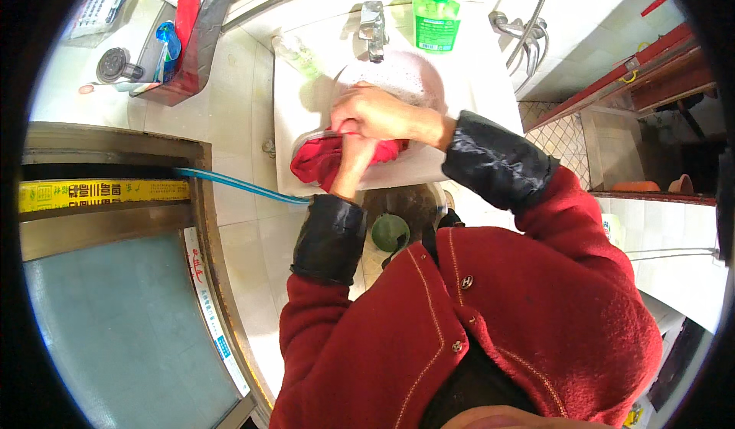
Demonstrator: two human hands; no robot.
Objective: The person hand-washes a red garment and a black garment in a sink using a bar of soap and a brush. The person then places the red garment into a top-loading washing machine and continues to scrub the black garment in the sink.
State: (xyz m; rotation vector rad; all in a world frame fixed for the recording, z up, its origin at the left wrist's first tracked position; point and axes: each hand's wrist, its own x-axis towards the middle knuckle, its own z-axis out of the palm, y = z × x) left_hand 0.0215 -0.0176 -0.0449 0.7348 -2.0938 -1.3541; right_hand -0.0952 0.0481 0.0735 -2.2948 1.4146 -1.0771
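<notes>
My right hand is curled into a fist over the near left rim of a white washbasin. A dark red cloth lies bunched below it on the basin's front left corner, with a fold of it caught between my hands. Close under the right fist, my left hand closes on the same cloth; its fingers are mostly hidden. Foamy water fills the bowl beyond my hands. Over the bowl's far edge stands a chrome faucet.
A green pump bottle stands behind the bowl on the right. A grey bin holding toiletries is at upper left. A blue hose runs toward the basin's front. Below are a dark tub and a green round object.
</notes>
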